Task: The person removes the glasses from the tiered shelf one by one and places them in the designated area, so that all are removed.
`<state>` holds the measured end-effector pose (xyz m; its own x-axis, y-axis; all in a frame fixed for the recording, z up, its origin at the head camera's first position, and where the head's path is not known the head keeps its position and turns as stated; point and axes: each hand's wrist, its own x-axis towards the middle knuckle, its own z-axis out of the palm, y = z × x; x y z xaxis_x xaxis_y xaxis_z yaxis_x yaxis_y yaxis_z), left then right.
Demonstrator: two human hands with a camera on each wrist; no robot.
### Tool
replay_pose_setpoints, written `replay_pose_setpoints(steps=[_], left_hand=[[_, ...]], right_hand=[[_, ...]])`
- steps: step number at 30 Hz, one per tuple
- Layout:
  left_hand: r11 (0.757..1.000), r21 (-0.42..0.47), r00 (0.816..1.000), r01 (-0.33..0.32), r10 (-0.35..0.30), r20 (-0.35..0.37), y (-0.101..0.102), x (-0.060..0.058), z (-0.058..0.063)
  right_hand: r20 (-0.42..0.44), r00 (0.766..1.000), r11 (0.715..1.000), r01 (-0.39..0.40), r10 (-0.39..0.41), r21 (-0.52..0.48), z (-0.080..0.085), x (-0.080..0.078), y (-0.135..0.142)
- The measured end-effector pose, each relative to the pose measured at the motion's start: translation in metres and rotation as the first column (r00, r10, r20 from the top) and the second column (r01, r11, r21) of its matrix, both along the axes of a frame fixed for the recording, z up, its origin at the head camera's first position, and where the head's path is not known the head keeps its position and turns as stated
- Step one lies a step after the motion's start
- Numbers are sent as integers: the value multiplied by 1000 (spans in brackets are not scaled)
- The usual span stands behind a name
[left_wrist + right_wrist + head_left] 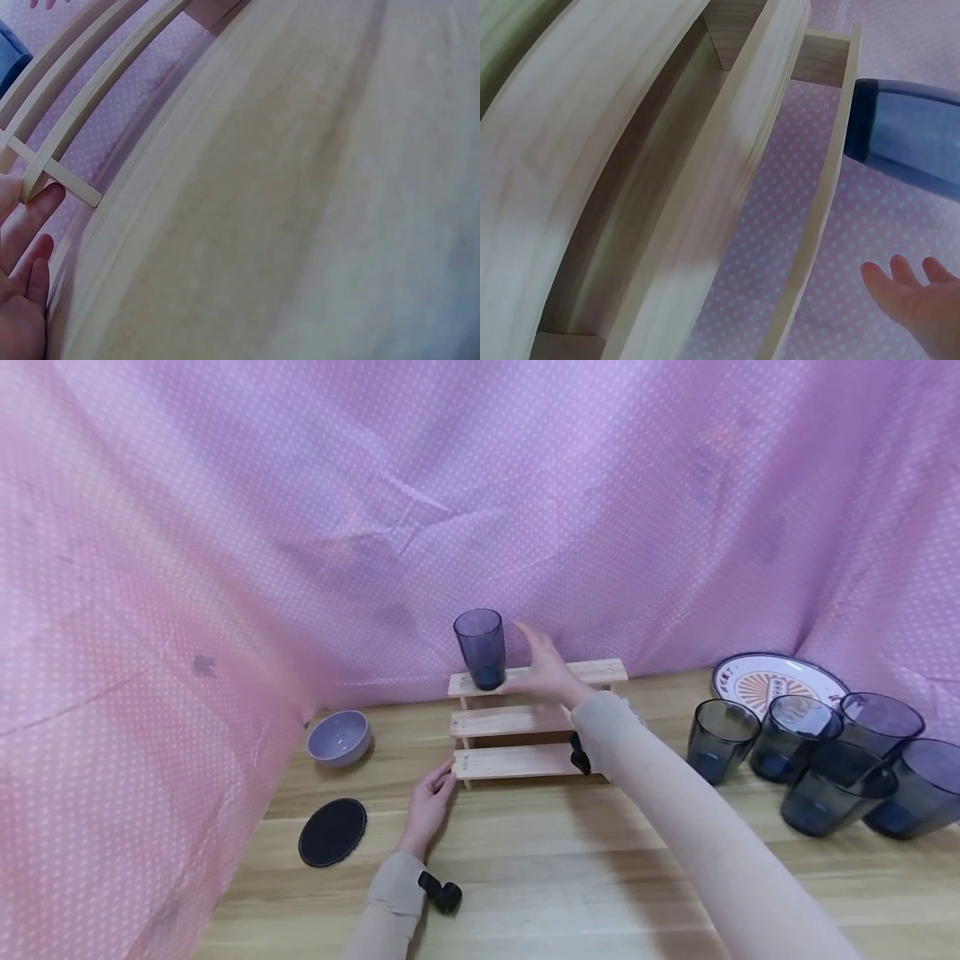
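A three-step wooden rack (517,762) stands at the back of the table, with a tall blue-grey glass (481,647) upright at the left of its top step. In the right wrist view, the glass (911,135) has its dark base on that step. My right hand (546,670) is just right of the glass, fingers spread, with a gap between them in the right wrist view. My left hand (427,806) pinches the left end of the lowest step; in the left wrist view the thumb and a finger of this hand (26,262) meet the step's end.
Several similar dark glasses (722,739) stand grouped on the right, in front of a patterned plate (780,681). On the left are a lilac bowl (340,738) and a round black coaster (333,832). Pink dotted cloth (390,527) hangs behind the table.
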<state>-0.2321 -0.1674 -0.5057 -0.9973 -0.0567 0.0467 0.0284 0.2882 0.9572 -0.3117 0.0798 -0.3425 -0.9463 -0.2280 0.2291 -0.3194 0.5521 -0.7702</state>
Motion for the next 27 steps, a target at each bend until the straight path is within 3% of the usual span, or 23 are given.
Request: replay_pose_setpoints(steps=[16,27], left_hand=[[1000,-5,1000,-9,9,3,-2,-3,-2],[1000,-19,999,3,-4,-34,-1,2,-2]], right_hand=[[-23,1000,1000,7,-7,5,2,-6,-22],[-122,988,994,92,-98,-54,-7,-10,-37]])
